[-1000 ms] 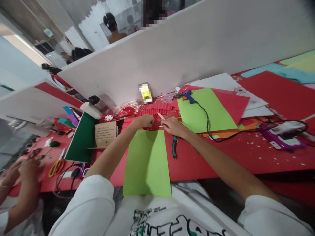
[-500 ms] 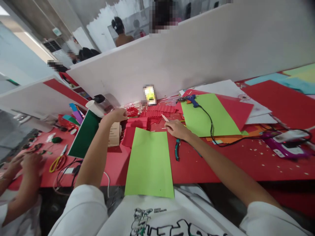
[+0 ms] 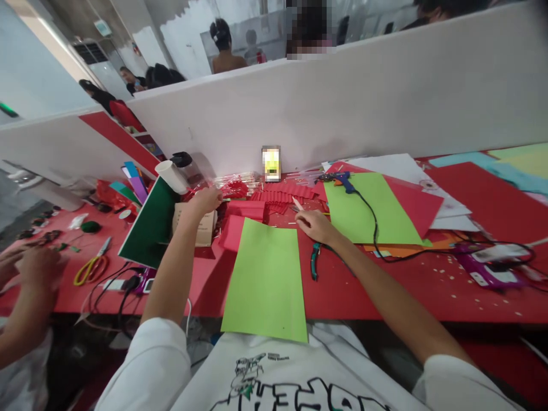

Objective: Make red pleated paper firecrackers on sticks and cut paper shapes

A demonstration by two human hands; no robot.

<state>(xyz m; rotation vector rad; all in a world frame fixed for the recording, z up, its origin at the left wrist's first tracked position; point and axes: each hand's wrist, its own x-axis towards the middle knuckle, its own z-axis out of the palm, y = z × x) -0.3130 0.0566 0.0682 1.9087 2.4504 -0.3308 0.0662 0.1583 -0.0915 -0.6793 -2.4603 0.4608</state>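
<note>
- Here's my left hand (image 3: 206, 201), centre-left of the frame, above the brown carton (image 3: 206, 229) and near the crinkled red bundle (image 3: 235, 190); its fingers are bunched close, and I can't tell whether they grip anything.
- Over at centre, my right hand (image 3: 317, 226) has its fingers closed on a pale pointed tool (image 3: 297, 204), tip aimed up and left at the pleated red strips (image 3: 285, 195).
- Front and centre, the light-green sheet (image 3: 265, 282) lies below and between my hands, its lower end past the edge of the red tabletop (image 3: 346, 297), against my white shirt (image 3: 274, 371).
- Just below my right hand, there are the teal-handled pliers (image 3: 314, 262).
- Right of centre, the blue glue gun (image 3: 343, 181) rests on another green sheet (image 3: 385, 220).
- Upper middle, a lit phone (image 3: 271, 164) stands upright by the white partition (image 3: 363, 103).
</note>
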